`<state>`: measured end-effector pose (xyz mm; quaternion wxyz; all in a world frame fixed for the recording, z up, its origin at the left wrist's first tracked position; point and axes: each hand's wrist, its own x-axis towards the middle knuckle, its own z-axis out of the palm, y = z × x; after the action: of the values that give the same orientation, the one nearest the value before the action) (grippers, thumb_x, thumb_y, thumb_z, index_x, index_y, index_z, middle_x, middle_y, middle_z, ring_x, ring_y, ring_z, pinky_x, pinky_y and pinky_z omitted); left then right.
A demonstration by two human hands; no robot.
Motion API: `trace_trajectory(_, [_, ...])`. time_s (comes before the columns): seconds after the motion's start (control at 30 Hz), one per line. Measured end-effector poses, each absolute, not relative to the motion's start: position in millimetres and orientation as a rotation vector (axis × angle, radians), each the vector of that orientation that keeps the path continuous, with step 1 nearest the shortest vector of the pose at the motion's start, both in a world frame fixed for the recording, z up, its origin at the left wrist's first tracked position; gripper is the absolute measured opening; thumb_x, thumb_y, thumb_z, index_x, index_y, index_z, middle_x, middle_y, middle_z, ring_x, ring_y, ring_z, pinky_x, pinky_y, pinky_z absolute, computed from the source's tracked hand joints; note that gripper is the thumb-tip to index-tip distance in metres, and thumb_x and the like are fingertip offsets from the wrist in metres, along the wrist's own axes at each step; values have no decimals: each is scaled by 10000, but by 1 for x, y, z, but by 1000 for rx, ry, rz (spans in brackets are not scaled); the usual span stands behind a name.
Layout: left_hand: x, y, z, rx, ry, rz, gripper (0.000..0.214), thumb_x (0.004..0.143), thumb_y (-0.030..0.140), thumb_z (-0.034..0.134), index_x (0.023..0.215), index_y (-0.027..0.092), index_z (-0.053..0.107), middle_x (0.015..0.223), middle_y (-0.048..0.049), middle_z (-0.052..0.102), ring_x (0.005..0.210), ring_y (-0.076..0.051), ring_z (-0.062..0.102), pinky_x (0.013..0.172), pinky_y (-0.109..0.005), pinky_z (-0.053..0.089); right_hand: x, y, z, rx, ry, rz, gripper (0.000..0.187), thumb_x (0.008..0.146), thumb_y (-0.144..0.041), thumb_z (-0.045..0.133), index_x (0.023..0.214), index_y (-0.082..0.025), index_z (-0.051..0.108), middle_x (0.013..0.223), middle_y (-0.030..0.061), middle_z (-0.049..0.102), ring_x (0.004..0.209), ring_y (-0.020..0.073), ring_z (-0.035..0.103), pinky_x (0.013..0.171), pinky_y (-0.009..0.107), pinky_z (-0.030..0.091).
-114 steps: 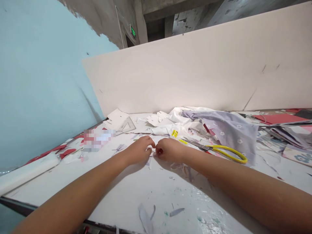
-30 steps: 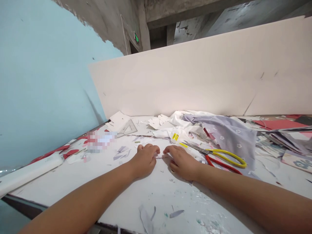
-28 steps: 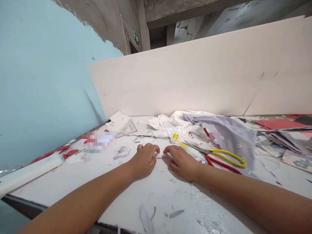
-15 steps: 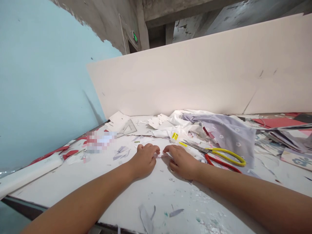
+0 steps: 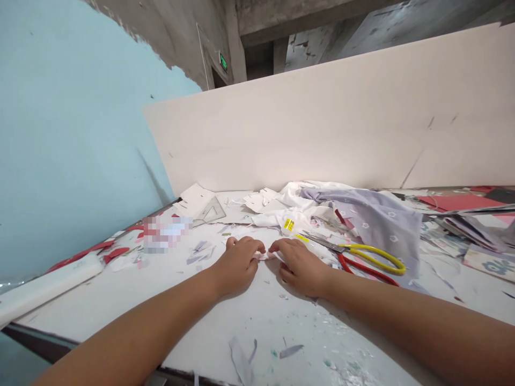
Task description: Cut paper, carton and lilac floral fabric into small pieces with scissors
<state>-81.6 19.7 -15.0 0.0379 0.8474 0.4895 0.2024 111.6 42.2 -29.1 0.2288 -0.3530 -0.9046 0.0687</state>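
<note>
In the head view my left hand (image 5: 240,265) and my right hand (image 5: 301,267) rest close together over the white tabletop (image 5: 193,300). Between their fingertips shows a small pale pinkish strip (image 5: 263,257), mostly covered by the fingers. Both hands are closed, thumb and fingers curled in on the strip's two ends; whether it is cloth or paper I cannot tell. Just right of my right hand lie scissors (image 5: 372,257) with one yellow and one red handle loop, blades slightly apart. Behind them a lilac cloth with white flowers (image 5: 374,220) is heaped.
A clear set square (image 5: 211,210) and pale paper pieces (image 5: 197,195) lie at the back left. Nearer left is a long white roll (image 5: 52,284). Lilac scraps (image 5: 241,356) dot the front. Red sheets (image 5: 458,201) lie far right. A white panel (image 5: 322,128) stands behind.
My fingertips have shifted very slightly, and a little more of the pinkish strip shows between them. The scissors and cloth have stayed put.
</note>
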Motion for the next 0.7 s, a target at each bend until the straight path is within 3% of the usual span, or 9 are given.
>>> trace_trajectory(0.7, [-77, 18, -16, 2628, 1462, 553, 303, 714, 28, 357, 894, 231, 494, 887, 10, 594, 883, -179, 501, 766, -369, 252, 111, 43, -30, -894, -2529, 174, 294, 670, -71, 440, 941, -175, 481, 966, 58, 609, 881, 199, 515, 808, 339, 317])
